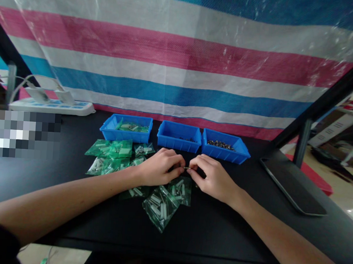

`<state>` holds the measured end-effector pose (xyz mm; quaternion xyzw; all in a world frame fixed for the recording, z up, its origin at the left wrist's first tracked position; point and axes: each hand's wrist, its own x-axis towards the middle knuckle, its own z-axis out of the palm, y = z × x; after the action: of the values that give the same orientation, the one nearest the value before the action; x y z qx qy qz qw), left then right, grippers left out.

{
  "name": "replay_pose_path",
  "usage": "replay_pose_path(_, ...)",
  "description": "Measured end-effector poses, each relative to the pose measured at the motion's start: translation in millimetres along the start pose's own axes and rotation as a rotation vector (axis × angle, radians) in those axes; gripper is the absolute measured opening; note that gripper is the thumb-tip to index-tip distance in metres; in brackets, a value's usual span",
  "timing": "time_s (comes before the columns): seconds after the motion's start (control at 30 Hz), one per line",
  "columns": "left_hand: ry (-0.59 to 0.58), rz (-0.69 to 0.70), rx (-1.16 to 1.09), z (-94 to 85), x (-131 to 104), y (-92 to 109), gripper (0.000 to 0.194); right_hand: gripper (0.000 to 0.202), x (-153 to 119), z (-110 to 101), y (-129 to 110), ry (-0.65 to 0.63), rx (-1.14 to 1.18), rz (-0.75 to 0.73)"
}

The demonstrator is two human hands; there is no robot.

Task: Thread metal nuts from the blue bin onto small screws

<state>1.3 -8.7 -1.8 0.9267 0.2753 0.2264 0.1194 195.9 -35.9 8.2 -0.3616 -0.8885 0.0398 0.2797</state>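
My left hand point(162, 166) and my right hand point(211, 174) meet above the middle of the black table, their fingertips pinched. Between them runs a thin, screw-like metal piece point(187, 168), held at both ends; the fingers hide its tips. Beneath and beside my left hand lie several green-tinted clear bags point(161, 206) with white cylindrical pieces inside. More green bags point(115, 150) are heaped to the left of that hand. Just beyond my right hand, a blue bin point(225, 155) contains many small dark metal parts point(220, 144).
The middle blue bin point(178, 143) has a few small dark parts, and the left blue bin point(125, 135) has green bags. A phone point(292, 187) rests at the right. A white power strip point(55, 107) with plugs stands back left, before a striped plastic sheet point(168, 64).
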Motion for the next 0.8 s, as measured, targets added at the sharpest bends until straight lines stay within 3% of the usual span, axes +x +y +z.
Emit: replay_pose_path(0.8,0.004,0.002,-0.032,-1.3,0.0,1.2,0.013,0.012,-0.4,-0.2,-1.4,-0.006,0.005,0.007)
